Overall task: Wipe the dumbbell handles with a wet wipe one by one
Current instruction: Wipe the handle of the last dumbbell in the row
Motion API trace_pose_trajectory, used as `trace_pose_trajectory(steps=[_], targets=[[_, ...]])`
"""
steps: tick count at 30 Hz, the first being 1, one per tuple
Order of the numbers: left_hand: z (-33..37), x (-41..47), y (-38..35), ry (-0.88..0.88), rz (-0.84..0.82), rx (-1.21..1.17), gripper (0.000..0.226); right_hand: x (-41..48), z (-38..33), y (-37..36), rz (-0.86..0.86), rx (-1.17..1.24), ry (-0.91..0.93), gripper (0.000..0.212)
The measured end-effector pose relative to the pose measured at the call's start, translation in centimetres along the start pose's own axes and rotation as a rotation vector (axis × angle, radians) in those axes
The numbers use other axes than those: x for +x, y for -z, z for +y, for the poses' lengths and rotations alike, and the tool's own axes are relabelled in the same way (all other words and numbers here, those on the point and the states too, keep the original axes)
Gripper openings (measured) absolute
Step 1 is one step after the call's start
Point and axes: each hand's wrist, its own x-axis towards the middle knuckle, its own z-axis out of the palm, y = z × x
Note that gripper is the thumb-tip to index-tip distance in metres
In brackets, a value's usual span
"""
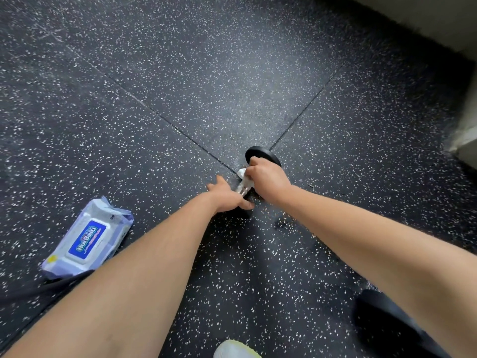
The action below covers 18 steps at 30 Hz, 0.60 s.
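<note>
A small dumbbell lies on the speckled black rubber floor. Its far black head [258, 152] shows beyond my hands, and a short stretch of its metal handle [241, 189] shows between them. My right hand [265, 178] grips a white wet wipe [242, 173] wrapped round the handle. My left hand [227, 196] holds the near head of the dumbbell, which is mostly hidden under it, with the thumb curled along the side.
A pale purple pack of wet wipes [87, 240] with a blue label lies on the floor at the left. A light shoe tip [236, 350] shows at the bottom edge. A pale wall base [464, 135] runs along the right.
</note>
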Motion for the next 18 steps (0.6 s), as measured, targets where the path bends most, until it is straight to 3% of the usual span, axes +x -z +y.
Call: trace_pose_trajectory(steps=[3,8,14,18], targets=[[0.1,-0.1,-0.2,-0.006,0.004,0.015,0.143,-0.4,-0.9,-0.4,-0.021,-0.001,-0.021,0.006],[0.2,-0.1,-0.3,-0.017,0.022,0.035,0.138,-1.5,-1.5,-0.2,-0.145,0.064,0.226,0.008],[0.1,0.1,-0.2,-0.011,-0.01,0.044,0.141,0.0,0.1,0.9,-0.048,-0.018,-0.034,0.012],[0.1,0.7,0.1,0.031,-0.027,0.012,0.129,-0.3,-1.3,0.7,-0.095,0.019,0.017,0.012]])
